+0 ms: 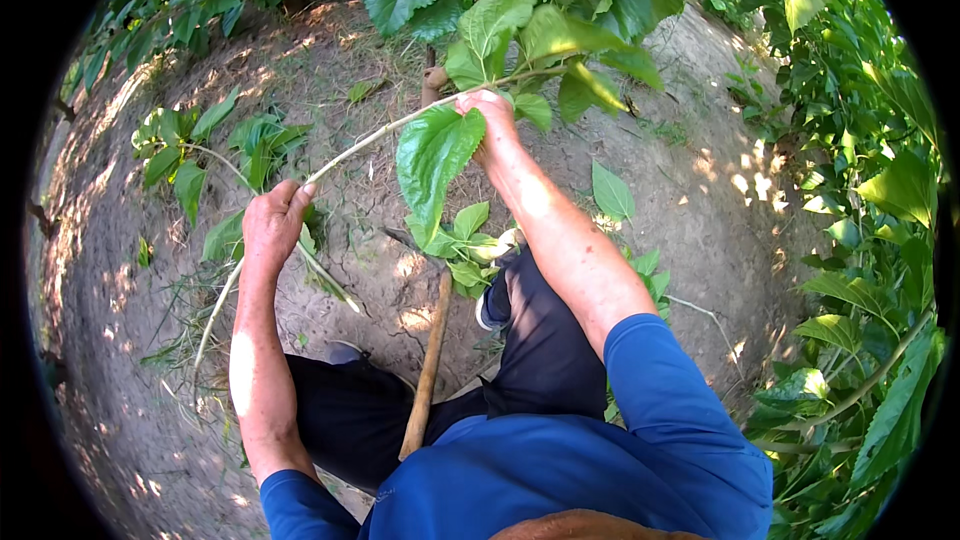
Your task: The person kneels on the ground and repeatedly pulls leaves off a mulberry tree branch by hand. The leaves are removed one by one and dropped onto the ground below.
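A leafy branch, with what look like mulberry leaves, stretches between my two hands. My left hand grips the bare pale stem, thumb on top; other cut stems pass below or behind that hand, and I cannot tell whether it holds them too. Farther along, my right hand is closed around the same branch. One large green leaf hangs just below the right hand, and more leaves spread beyond it. A long wooden handle rests against my lap, its dark lower end on the soil partly hidden by leaves.
Cut leafy stems lie on the dry soil at left. More loose leaves cover part of my foot. A thin trunk stands ahead. Dense foliage lines the right side, and more hangs overhead at the top.
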Available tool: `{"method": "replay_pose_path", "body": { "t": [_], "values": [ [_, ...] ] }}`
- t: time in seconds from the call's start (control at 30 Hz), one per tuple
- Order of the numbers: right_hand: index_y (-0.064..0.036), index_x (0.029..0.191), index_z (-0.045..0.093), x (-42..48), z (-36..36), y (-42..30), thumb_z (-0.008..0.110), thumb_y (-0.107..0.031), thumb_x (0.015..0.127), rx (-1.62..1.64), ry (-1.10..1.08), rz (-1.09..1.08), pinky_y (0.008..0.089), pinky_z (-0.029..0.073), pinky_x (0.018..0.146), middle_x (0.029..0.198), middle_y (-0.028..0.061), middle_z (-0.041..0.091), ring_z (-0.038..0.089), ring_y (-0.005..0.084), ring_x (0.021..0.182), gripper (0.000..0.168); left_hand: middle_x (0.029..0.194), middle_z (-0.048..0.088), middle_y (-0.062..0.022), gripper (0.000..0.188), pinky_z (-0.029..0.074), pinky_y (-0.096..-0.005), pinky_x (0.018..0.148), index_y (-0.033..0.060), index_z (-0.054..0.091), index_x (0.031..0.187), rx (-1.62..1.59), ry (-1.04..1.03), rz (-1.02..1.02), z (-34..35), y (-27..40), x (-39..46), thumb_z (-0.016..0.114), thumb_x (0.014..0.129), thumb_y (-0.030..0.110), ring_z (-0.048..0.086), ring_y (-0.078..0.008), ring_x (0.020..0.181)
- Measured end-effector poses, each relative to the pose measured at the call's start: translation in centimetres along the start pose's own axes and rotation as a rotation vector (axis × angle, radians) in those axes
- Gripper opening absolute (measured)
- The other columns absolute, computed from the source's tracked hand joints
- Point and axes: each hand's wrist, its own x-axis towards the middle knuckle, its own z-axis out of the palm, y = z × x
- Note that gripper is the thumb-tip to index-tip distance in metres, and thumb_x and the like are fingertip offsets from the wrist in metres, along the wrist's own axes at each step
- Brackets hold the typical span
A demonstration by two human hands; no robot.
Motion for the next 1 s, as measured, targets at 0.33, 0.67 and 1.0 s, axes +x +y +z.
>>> {"method": "replay_pose_path", "body": {
  "t": [0.33, 0.67, 1.0],
  "values": [
    [-0.001, 0.091, 0.063, -2.4, 4.7, -0.3, 0.061, -0.013, 0.091, -0.342, -0.032, -0.136, 0.0283, 0.045, 0.059, 0.071, 0.0033, 0.060, 0.056, 0.0116, 0.062, 0.012, 0.058, 0.044, 0.0026, 0.042, 0.033, -0.0293, 0.051, 0.0019, 0.058, 0.071, -0.492, -0.260, -0.265, 0.4, -1.9, 0.4, 0.064, 0.094, 0.037, 0.039, -0.0096, 0.055],
    [-0.003, 0.085, 0.062, -1.0, -0.1, -4.0, 0.063, -0.016, 0.092, -0.489, 0.254, -0.353, 0.0273, 0.040, 0.060, 0.071, 0.0005, 0.056, 0.049, 0.0108, 0.062, 0.016, 0.058, 0.042, 0.0063, 0.038, 0.026, -0.0261, 0.049, 0.0067, 0.056, 0.069, -0.679, -0.274, -0.308, -1.1, -1.6, 0.1, 0.063, 0.095, 0.033, 0.034, -0.0059, 0.053],
    [0.001, 0.089, 0.067, -0.9, -0.2, -3.5, 0.066, -0.023, 0.087, -0.872, 0.379, -0.475, 0.0434, 0.049, 0.074, 0.079, 0.0177, 0.068, 0.065, 0.0325, 0.075, 0.025, 0.057, 0.040, 0.0067, 0.039, 0.025, -0.0259, 0.048, 0.0076, 0.053, 0.067, -0.704, -0.269, -0.316, -1.2, -0.8, -0.1, 0.064, 0.096, 0.032, 0.033, -0.0057, 0.053]
  ]
}}
